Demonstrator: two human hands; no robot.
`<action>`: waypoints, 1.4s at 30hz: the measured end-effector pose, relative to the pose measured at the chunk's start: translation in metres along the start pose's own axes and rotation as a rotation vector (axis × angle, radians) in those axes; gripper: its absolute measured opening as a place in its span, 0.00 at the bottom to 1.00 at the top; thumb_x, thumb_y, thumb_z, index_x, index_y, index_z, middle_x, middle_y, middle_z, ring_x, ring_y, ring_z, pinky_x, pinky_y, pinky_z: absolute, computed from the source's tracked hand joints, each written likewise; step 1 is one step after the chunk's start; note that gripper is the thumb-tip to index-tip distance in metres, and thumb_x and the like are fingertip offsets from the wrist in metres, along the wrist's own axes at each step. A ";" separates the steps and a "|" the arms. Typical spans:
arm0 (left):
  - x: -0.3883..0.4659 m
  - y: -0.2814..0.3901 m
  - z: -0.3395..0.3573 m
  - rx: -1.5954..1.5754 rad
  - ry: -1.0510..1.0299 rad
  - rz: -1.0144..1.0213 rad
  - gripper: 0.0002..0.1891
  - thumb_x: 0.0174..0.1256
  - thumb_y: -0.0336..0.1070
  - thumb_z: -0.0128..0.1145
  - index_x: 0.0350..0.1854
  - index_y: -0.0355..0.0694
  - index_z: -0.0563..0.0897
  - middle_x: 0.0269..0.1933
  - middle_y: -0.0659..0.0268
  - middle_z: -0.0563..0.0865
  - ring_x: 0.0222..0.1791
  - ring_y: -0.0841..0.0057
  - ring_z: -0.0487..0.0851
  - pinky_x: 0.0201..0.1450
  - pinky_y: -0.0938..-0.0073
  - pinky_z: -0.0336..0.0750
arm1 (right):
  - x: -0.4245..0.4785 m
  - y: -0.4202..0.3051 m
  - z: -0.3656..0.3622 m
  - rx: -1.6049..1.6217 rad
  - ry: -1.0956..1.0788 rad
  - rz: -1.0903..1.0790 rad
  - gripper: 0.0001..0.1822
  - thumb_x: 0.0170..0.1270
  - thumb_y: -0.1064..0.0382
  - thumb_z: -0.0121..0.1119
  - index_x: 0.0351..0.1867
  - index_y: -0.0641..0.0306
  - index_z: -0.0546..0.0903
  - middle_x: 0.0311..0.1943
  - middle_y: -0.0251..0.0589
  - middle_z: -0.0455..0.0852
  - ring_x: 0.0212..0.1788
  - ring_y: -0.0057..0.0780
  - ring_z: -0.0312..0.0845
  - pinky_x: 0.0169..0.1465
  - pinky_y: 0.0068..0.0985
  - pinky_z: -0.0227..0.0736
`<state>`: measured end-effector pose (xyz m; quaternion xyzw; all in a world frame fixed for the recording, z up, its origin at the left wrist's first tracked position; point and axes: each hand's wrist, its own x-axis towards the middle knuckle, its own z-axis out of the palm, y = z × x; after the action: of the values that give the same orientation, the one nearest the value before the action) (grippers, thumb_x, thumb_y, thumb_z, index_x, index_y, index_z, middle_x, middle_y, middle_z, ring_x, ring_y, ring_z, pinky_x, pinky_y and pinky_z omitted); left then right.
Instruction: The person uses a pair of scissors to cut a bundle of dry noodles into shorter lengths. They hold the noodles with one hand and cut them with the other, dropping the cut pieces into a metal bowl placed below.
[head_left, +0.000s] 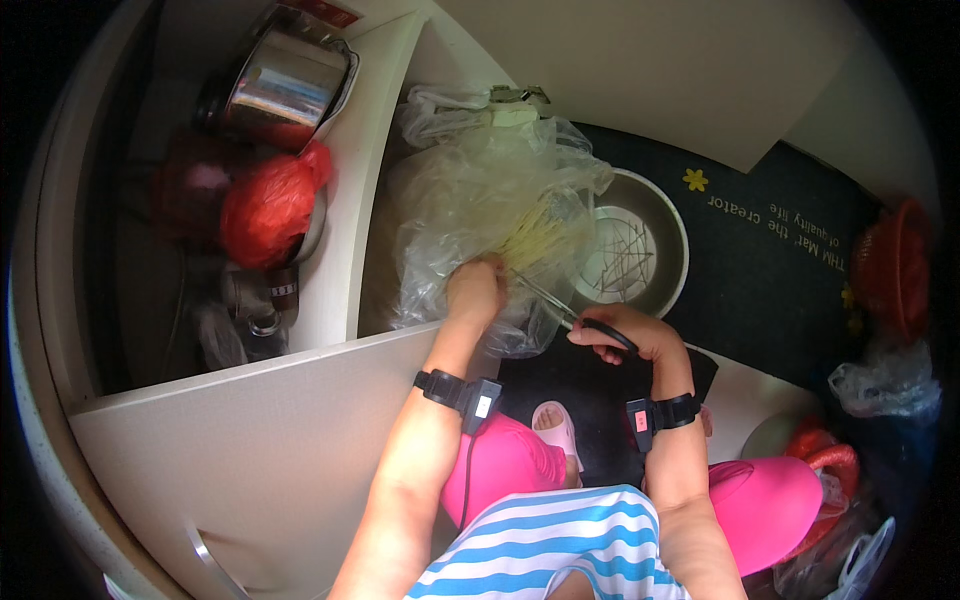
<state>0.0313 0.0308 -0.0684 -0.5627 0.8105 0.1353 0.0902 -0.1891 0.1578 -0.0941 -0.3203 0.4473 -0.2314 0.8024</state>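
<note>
My left hand (478, 291) grips a bunch of pale yellow dried noodles or sticks (536, 236) inside a large clear plastic bag (457, 199). Its fingers are partly hidden by the bag and wrist. My right hand (619, 330) holds a pair of scissors (547, 294) by the black handles, with the blades pointing towards the left hand at the bunch's near end. Beyond the right hand, a round metal pot (679, 240) stands on the dark mat beside the bag. Thin strips lie scattered on its bottom.
A white cabinet partition (367, 210) and an open cabinet door (262, 420) stand at left. A steel pot (289, 79) and a red plastic bag (268, 210) lie inside the cabinet. Right on the dark mat (757, 262) are a red basket (892, 270) and a clear bag (889, 379).
</note>
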 end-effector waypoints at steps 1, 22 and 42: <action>0.000 -0.002 0.001 -0.017 0.038 0.013 0.12 0.56 0.35 0.59 0.43 0.41 0.82 0.40 0.50 0.86 0.43 0.51 0.83 0.47 0.56 0.76 | 0.000 0.000 0.000 -0.009 0.013 -0.002 0.19 0.60 0.45 0.65 0.37 0.60 0.79 0.17 0.28 0.73 0.17 0.15 0.69 0.23 0.15 0.63; -0.005 0.007 -0.006 -0.198 0.084 0.035 0.12 0.62 0.38 0.58 0.45 0.39 0.83 0.35 0.51 0.85 0.38 0.54 0.84 0.43 0.60 0.76 | 0.034 0.001 0.024 -0.117 0.278 -0.138 0.29 0.52 0.36 0.68 0.34 0.63 0.80 0.23 0.35 0.79 0.27 0.26 0.76 0.33 0.24 0.69; -0.003 0.012 -0.015 -0.221 -0.237 -0.004 0.14 0.65 0.42 0.54 0.43 0.38 0.85 0.39 0.49 0.85 0.41 0.52 0.83 0.45 0.60 0.74 | 0.076 0.024 0.057 -0.037 0.466 -0.312 0.24 0.52 0.45 0.70 0.34 0.66 0.80 0.24 0.31 0.77 0.29 0.20 0.69 0.34 0.21 0.65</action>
<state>0.0207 0.0327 -0.0519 -0.5511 0.7732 0.2887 0.1230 -0.1003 0.1413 -0.1323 -0.3379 0.5690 -0.4113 0.6269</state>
